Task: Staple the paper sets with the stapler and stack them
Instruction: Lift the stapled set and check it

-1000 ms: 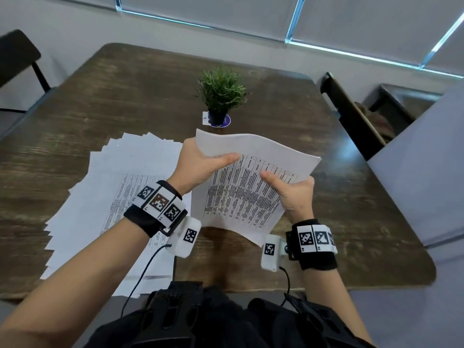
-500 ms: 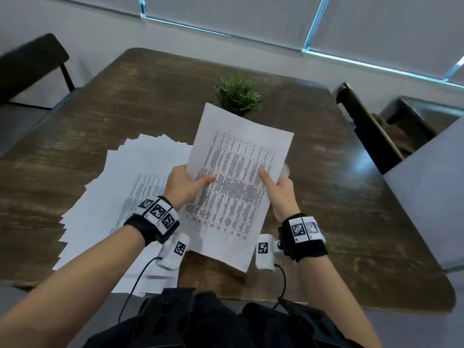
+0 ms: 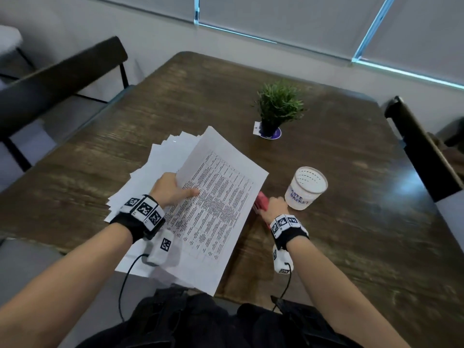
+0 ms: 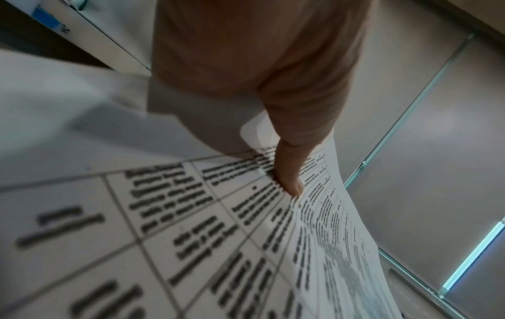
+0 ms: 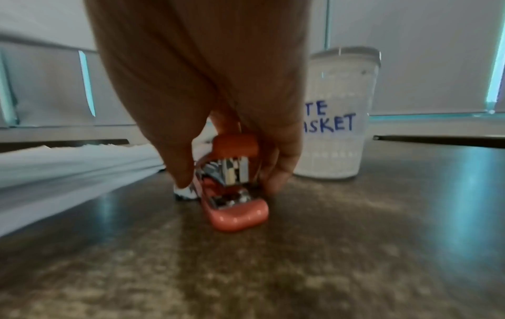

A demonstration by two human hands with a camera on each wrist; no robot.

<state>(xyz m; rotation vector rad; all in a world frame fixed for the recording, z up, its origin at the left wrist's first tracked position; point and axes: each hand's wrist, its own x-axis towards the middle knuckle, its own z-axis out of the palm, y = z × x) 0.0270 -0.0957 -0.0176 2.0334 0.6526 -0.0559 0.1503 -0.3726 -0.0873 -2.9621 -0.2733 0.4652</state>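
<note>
My right hand [image 5: 218, 133] pinches the stapler [image 5: 235, 183] at three o'clock; I'd lift it squarely toward a corner of the paper set [image 3: 216, 209] that my left hand [image 3: 170, 189] grips.

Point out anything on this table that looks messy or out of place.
The loose paper pile under the left hand is fanned out, edges askew, not squared. Nothing looks spilled or damaged.

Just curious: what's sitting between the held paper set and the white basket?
The red stapler, gripped by the right hand, lies between paper set and basket; the head view shows it.
</note>
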